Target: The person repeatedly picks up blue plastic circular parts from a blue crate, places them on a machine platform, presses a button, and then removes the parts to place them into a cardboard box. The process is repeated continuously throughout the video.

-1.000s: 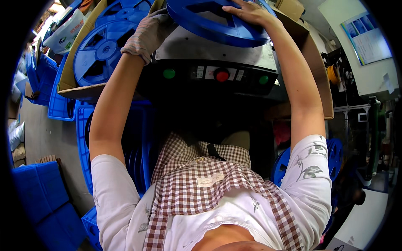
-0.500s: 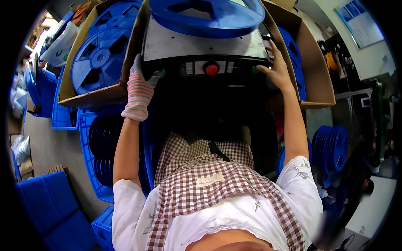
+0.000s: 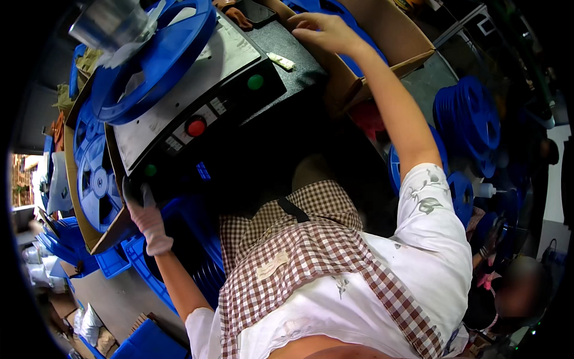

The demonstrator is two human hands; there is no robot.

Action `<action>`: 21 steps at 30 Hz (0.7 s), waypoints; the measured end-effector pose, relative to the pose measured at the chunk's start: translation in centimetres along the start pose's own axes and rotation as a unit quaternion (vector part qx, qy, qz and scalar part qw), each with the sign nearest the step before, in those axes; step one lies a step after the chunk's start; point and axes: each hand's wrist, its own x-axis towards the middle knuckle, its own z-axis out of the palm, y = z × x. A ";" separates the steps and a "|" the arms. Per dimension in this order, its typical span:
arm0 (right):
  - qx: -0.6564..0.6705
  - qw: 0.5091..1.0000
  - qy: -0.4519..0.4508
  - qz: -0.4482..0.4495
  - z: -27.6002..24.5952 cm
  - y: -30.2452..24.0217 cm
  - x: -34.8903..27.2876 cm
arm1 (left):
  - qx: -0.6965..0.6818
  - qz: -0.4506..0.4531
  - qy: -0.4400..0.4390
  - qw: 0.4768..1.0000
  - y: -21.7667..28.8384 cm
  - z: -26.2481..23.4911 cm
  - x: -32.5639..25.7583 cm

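From my remote station, I see the gloved left hand [image 3: 148,221] toward nine o'clock, fingers extended, beside the near corner of a black-fronted machine [image 3: 191,90]; I cannot tell whether it touches. A green button [image 3: 150,170] sits just above it. The bare right hand [image 3: 326,35], loosely open and empty, hangs just past twelve, near a cardboard carton [image 3: 400,46] at one o'clock. Between ten and eleven, a large blue reel [image 3: 162,57] lies over the machine's pale top, a shiny metal cylinder [image 3: 110,24] above it.
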 end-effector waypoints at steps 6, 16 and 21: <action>-0.143 0.953 -0.166 0.210 -3.6 14.6 2.1 | 0.006 0.001 0.010 1.000 1.2 -2.7 -2.1; 0.009 0.919 -0.232 0.319 1.9 17.9 4.7 | 0.071 0.078 0.026 0.994 7.2 -5.0 -5.2; -0.113 0.937 -0.048 0.326 -1.0 11.9 5.3 | 0.003 0.205 0.123 0.971 8.2 -6.8 -4.1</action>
